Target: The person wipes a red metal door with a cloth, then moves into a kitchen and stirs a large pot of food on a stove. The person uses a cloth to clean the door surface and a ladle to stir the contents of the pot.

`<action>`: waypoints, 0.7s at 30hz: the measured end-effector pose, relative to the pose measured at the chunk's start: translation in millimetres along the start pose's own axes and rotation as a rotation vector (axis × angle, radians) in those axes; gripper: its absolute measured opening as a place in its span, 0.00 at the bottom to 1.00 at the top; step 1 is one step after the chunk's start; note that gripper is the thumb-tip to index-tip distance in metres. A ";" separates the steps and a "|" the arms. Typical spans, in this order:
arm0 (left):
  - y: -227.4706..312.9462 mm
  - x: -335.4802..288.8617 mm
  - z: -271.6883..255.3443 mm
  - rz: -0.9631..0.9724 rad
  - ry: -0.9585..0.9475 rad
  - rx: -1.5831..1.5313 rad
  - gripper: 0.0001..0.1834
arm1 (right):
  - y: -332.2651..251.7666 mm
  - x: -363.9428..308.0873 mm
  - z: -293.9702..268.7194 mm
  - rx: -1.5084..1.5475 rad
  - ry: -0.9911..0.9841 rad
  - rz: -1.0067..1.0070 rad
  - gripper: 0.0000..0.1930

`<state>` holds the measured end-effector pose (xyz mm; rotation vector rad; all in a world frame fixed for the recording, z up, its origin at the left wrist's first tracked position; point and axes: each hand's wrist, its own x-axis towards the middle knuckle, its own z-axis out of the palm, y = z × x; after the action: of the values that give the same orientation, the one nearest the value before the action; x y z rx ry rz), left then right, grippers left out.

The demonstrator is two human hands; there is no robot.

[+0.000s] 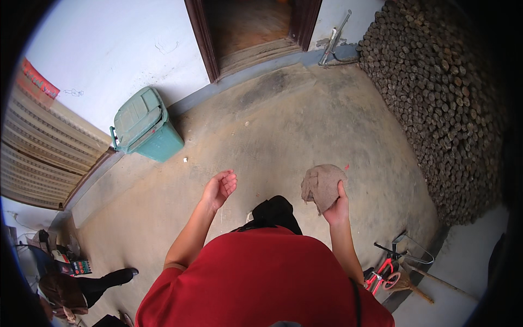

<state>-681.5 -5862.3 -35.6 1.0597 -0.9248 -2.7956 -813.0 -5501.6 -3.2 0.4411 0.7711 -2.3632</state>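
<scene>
A brownish-grey cloth (322, 184), crumpled and ragged at its edge, hangs out in front of me on the right. My right hand (339, 206) grips it at its lower right side, the thumb lying along the edge. On the left, my left hand (220, 188) is held in the air over the concrete floor, palm turned inward. Its fingers are loosely bent and apart, with nothing in them.
A green wheeled bin (170, 139) stands by the wall, left of a doorway (256, 59). Stacked round logs (430, 98) fill the right side. A small red bicycle (383, 273) and a broom (403, 283) lie lower right. Another person's leg (103, 283) shows lower left.
</scene>
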 end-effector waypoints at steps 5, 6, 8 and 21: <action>63.8 159.4 127.1 -0.149 -0.244 0.157 0.12 | -47.9 149.2 26.0 0.086 0.000 -0.084 0.32; 75.0 190.4 147.7 -0.150 -0.279 0.153 0.13 | -60.3 178.1 35.7 0.081 -0.008 -0.090 0.32; 104.3 257.8 173.3 -0.143 -0.295 0.152 0.13 | -87.9 239.3 61.2 0.063 -0.032 -0.100 0.32; 322.0 552.2 311.2 -0.168 -0.080 -0.035 0.19 | -217.6 628.3 354.9 -0.111 -0.167 0.250 0.29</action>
<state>-1357.4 -6081.5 -10.9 1.0765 -0.8266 -2.9983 -1472.3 -5860.5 65.2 0.2716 0.7204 -2.0833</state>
